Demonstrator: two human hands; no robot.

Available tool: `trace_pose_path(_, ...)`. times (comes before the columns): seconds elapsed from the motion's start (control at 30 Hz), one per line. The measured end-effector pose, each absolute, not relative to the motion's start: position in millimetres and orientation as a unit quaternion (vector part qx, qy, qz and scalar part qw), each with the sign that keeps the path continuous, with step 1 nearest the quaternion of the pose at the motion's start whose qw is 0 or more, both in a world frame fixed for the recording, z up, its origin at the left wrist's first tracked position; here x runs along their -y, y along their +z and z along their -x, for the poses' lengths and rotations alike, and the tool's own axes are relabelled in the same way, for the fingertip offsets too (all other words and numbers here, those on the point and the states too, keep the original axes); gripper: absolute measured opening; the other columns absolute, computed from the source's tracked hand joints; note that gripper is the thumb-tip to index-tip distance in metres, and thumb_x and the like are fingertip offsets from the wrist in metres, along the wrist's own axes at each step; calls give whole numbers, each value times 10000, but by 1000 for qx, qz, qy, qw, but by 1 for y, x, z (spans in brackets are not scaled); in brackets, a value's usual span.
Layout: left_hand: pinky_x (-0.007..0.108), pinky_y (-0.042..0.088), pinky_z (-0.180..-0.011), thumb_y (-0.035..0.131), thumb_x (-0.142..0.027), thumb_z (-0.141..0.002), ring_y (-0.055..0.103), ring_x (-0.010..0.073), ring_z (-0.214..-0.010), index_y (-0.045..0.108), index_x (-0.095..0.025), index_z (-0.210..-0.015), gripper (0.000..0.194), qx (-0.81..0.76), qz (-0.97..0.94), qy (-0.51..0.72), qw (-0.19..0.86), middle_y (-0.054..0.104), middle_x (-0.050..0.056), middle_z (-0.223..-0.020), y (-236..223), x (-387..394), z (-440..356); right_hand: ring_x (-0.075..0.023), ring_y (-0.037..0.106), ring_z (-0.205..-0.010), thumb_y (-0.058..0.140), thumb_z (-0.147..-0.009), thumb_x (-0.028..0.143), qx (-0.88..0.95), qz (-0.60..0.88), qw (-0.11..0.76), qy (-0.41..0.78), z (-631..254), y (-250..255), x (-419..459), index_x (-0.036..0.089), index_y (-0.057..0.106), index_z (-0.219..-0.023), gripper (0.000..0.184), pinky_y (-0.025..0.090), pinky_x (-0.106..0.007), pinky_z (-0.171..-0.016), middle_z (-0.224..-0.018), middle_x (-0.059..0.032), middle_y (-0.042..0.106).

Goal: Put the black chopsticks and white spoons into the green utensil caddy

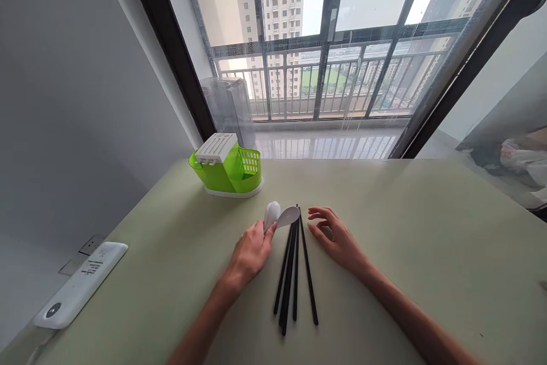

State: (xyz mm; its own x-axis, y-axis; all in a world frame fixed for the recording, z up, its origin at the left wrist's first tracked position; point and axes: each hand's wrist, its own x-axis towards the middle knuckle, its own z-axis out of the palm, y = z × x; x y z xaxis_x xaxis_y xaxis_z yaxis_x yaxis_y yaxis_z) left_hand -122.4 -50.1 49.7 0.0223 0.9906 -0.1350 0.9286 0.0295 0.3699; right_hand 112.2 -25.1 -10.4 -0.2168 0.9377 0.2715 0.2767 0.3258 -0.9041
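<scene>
My left hand [252, 248] is closed around the handles of white spoons [288, 216]. Their bowls point away from me, two of them bunched together and one turned to the right over the tips of the chopsticks. Several black chopsticks [289, 274] lie on the table in a narrow fan, their far ends close together. My right hand [335, 237] is just right of the chopsticks' far ends, fingers curved and apart, with nothing in it. Ahead and to the left stands a green utensil caddy [231, 168] with a white slotted top and a white base.
The pale green table [410, 228] reaches to a glass door with a dark frame [171, 40]. A white power strip [83, 282] lies at the left edge by the wall. Past the glass is a balcony railing [307, 83]. White bags or cloth [527, 160] are at the far right.
</scene>
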Motion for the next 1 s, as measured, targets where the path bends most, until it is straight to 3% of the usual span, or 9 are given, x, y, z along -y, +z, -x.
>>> trace_pose_path(0.1,285,409,-636,320,-474,-1077,647,199,-770,548,-216,-861,406,-641,-709,129,264,706,54,-885,56,56,96,-191,650,-820,547,-981,566,634,422,442,474,-116,-1,25,222,586,-1257,442,518,-312,-739,-889,-40,689)
trace_pose_path(0.2,283,380,-600,323,-500,-1065,615,193,-729,525,-217,-840,414,-604,-716,144,318,682,45,-842,61,58,69,-144,516,-580,517,-976,628,576,407,453,544,-121,1,22,193,600,-1239,516,424,-270,-568,-616,37,561)
trace_pose_path(0.33,280,411,-623,310,-449,-1074,639,196,-767,553,-204,-914,380,-587,-723,141,336,701,61,-902,63,58,41,-118,449,-528,549,-943,649,511,424,494,561,-126,-2,18,192,626,-1203,532,378,-249,-496,-624,43,527)
trace_pose_path(0.47,306,469,-725,305,-371,-1083,712,235,-909,585,-187,-1052,337,-615,-734,109,266,721,114,-1109,68,58,24,-127,434,-493,537,-937,637,501,458,499,538,-127,-4,15,204,618,-1219,523,365,-256,-454,-597,55,492)
trace_pose_path(0.6,343,517,-742,310,-331,-1083,758,287,-937,555,-166,-1220,326,-628,-751,16,205,755,136,-1060,74,59,7,-154,445,-460,401,-980,630,499,489,494,518,-126,-1,15,214,609,-1221,524,363,-283,-423,-605,43,507)
trace_pose_path(0.87,365,553,-776,371,-208,-1042,752,308,-1003,513,-100,-1349,356,-615,-764,-61,186,749,177,-1061,73,58,-21,-187,485,-608,142,-1019,666,564,557,471,386,-129,1,17,236,663,-1184,695,411,-300,-597,-654,28,491)
trace_pose_path(1.0,305,548,-781,500,-138,-965,748,265,-1000,554,-116,-1338,377,-611,-772,-86,153,741,159,-1088,71,58,-22,-188,541,-650,358,-998,649,614,557,440,345,-131,2,16,229,612,-1213,536,426,-305,-676,-686,36,549)
